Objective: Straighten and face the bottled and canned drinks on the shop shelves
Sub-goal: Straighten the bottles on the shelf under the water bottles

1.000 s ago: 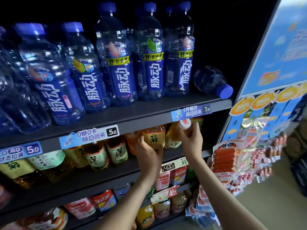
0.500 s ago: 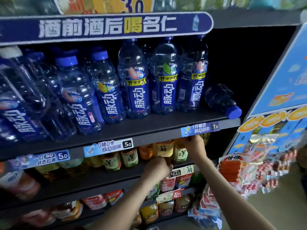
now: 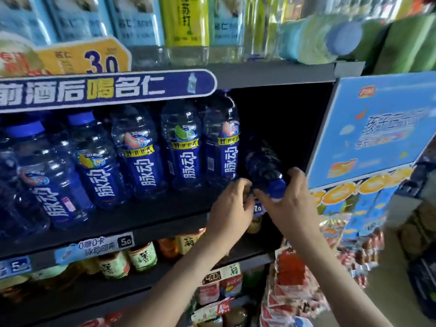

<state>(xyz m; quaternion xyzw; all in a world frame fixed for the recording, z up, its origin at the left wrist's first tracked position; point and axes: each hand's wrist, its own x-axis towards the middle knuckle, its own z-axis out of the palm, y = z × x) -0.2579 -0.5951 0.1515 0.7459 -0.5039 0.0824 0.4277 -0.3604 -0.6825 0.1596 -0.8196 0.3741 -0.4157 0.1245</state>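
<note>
Bottles point(image 3: 186, 149) of blue drink stand upright in a row along the dark shelf point(image 3: 141, 215), most labels facing out. At the row's three o'clock end a fallen bottle point(image 3: 264, 161) lies on its side in the dark corner, its blue cap point(image 3: 276, 188) pointing out over the shelf edge. The right hand point(image 3: 292, 204) grips this bottle at the neck, fingers curled over it just behind the cap. The left hand point(image 3: 231, 208) sits close at nine o'clock of the cap, fingers curled in toward the neck; whether it has hold of anything I cannot tell. At six o'clock, tea bottles point(image 3: 142, 257) line a lower shelf point(image 3: 82, 293), and snack packets point(image 3: 290, 279) hang at four o'clock.
</note>
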